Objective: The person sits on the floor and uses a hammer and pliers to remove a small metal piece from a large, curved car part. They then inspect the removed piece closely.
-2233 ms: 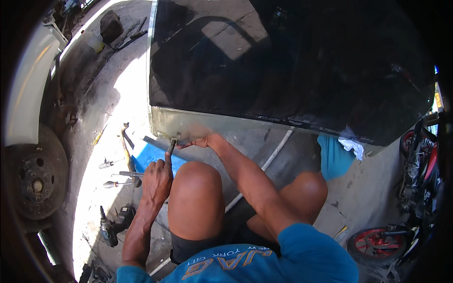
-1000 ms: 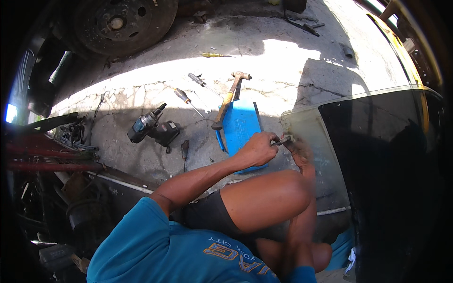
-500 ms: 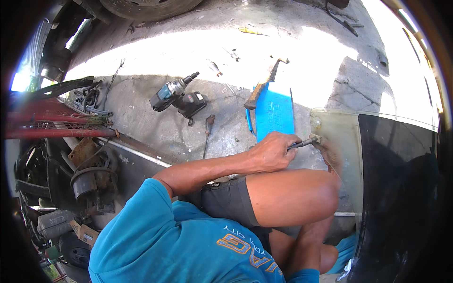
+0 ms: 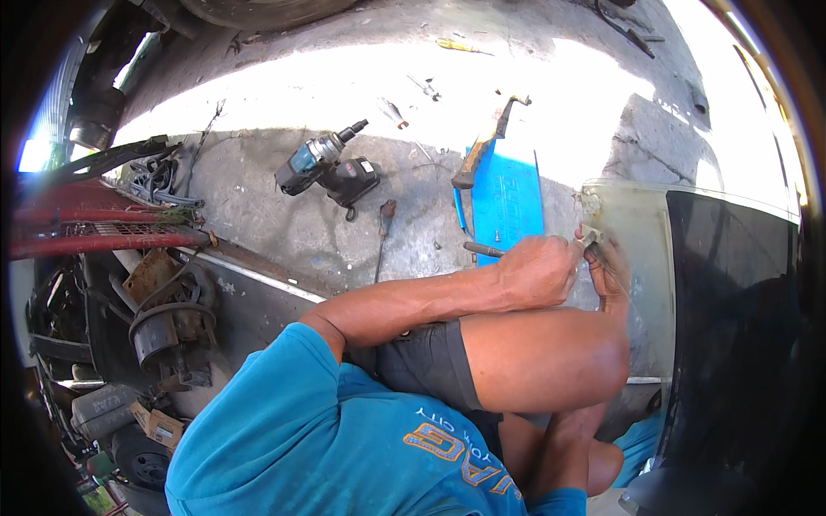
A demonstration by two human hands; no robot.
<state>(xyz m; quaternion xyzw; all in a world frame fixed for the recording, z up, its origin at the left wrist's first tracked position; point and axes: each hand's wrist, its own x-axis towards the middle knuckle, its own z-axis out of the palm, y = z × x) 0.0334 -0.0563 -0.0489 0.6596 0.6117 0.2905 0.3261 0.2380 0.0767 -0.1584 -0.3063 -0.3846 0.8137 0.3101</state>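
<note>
your left hand (image 4: 540,270) is curled round a dark rod (image 4: 482,248), its end jutting out to the left of your fist, and your fingertips are up against a small pale piece (image 4: 590,236). that piece sits between your two hands, by the edge of the glass panel (image 4: 647,275). your right hand (image 4: 607,270) is bent just beside the piece and blurred; whether it pinches it, i cannot tell.

just beyond your left fist lies a flat blue case (image 4: 509,202); what it may hold cannot be seen. the hammer (image 4: 475,163) lies across its upper left edge. further left of your grip, a drill (image 4: 311,163) lies on the floor near a dark screwdriver (image 4: 386,217). well apart, far down to the left of your grip, are a small cardboard box (image 4: 160,425) and a grey tank (image 4: 107,409); the contents of both are hidden.
</note>
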